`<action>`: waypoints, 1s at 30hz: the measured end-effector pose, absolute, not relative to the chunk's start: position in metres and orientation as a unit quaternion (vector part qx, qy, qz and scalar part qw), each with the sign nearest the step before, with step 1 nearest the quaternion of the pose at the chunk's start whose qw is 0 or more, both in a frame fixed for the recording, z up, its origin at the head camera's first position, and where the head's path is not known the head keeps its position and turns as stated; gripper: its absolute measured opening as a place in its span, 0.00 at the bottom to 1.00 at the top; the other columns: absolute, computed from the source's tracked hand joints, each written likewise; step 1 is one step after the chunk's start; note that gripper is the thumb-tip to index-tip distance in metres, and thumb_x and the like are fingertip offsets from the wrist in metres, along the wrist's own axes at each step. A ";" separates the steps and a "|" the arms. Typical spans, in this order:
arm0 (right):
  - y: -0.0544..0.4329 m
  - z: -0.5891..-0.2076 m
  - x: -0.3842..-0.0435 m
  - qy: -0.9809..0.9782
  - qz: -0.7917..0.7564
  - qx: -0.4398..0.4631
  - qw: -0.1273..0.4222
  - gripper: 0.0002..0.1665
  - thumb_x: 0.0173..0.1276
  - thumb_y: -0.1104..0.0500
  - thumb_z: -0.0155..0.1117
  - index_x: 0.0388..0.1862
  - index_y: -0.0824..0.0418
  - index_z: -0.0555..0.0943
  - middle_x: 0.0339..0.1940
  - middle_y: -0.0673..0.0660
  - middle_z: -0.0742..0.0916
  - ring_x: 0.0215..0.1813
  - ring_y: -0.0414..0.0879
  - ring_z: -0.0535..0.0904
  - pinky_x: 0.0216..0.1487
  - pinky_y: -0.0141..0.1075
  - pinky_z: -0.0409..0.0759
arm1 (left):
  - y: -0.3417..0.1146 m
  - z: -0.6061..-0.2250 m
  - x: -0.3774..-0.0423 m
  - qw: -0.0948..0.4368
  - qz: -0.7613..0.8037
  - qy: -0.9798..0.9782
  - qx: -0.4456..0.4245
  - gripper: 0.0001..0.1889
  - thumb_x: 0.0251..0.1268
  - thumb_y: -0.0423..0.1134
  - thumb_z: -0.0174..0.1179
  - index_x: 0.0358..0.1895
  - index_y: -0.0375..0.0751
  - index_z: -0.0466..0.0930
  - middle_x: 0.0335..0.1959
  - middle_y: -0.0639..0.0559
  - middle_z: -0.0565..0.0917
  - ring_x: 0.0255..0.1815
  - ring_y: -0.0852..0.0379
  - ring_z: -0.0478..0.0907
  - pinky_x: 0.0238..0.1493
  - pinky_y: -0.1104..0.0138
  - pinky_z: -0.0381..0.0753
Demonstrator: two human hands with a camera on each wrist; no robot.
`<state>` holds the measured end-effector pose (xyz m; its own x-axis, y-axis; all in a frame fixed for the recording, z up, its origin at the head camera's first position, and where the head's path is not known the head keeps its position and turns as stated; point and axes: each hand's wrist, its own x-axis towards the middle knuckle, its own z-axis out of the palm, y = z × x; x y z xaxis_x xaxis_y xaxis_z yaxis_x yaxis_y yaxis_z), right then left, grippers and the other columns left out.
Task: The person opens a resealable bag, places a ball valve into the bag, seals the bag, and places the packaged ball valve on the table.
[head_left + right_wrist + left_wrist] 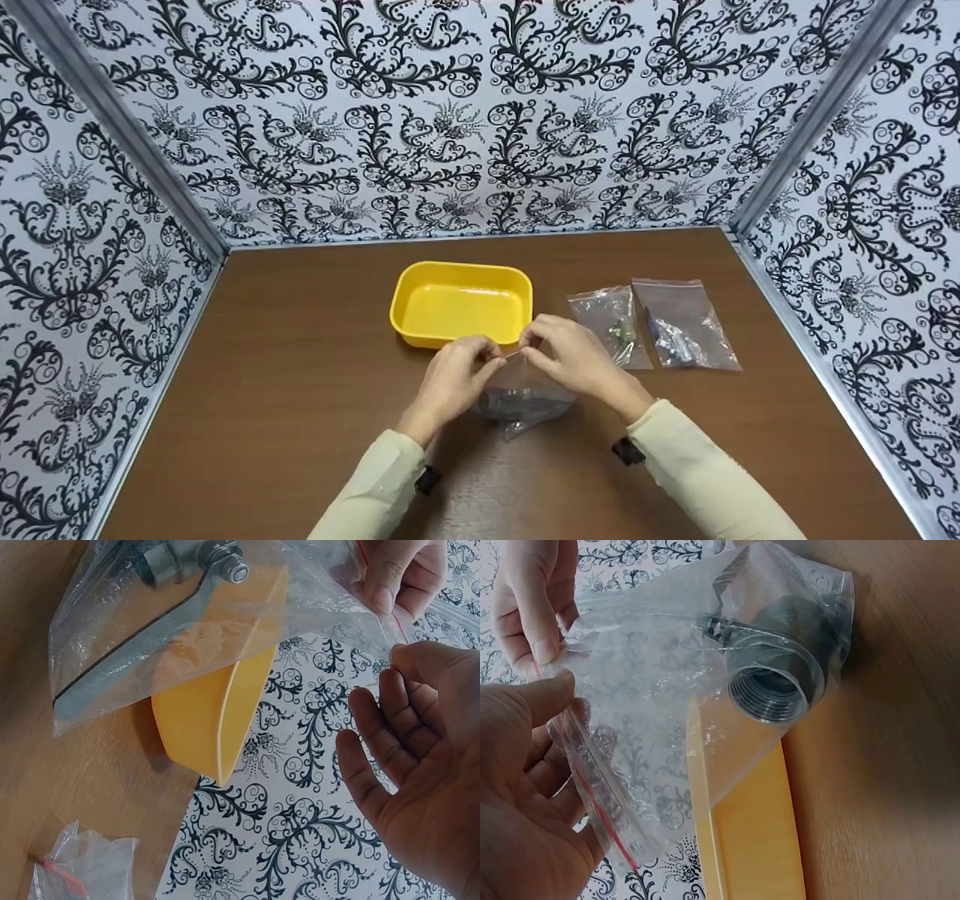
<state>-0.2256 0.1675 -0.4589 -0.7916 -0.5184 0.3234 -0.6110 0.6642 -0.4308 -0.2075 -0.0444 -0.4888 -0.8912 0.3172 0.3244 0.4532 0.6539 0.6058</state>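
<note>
Both hands hold up a clear zip bag [527,377] by its top edge in front of the yellow tray. My left hand [452,380] pinches the zip strip between thumb and fingers, a red line running along it in the left wrist view. My right hand [576,358] pinches the same strip close beside it with thumb and forefinger, the other fingers spread loosely. Inside the bag hangs a metal ball valve [517,403]. Its threaded opening [771,694] shows in the left wrist view, and its long grey lever [142,649] in the right wrist view.
A yellow tray [409,334] stands on the brown table [285,390] just beyond the hands. To its right lie two more zip bags: one with small greenish pieces [619,330], another with metallic-looking parts [679,349]. Patterned panels [450,127] wall the table at the back and sides.
</note>
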 end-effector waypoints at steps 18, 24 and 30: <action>0.168 -0.458 -0.226 -0.910 0.268 0.305 0.082 0.03 0.66 0.55 0.65 0.35 0.52 0.79 0.34 0.47 0.83 0.40 0.44 0.81 0.43 0.37 0.80 | -0.050 -0.492 -0.205 0.118 -0.345 -0.906 -0.214 0.04 0.65 0.42 0.64 0.35 0.48 0.79 0.31 0.57 0.82 0.34 0.62 0.77 0.38 0.68 0.79; 0.166 -0.462 -0.225 -0.908 0.282 0.305 0.064 0.07 0.66 0.52 0.66 0.39 0.53 0.80 0.37 0.47 0.84 0.41 0.40 0.81 0.46 0.37 0.82 | -0.051 -0.495 -0.203 0.148 -0.335 -0.903 -0.225 0.04 0.64 0.42 0.64 0.35 0.48 0.79 0.31 0.56 0.82 0.34 0.61 0.77 0.39 0.66 0.79; 0.161 -0.466 -0.224 -0.893 0.308 0.316 0.086 0.05 0.65 0.54 0.68 0.34 0.53 0.83 0.34 0.47 0.87 0.38 0.41 0.83 0.44 0.37 0.82 | -0.056 -0.501 -0.205 0.130 -0.379 -0.883 -0.243 0.04 0.66 0.41 0.63 0.35 0.47 0.80 0.32 0.56 0.82 0.36 0.61 0.78 0.40 0.68 0.80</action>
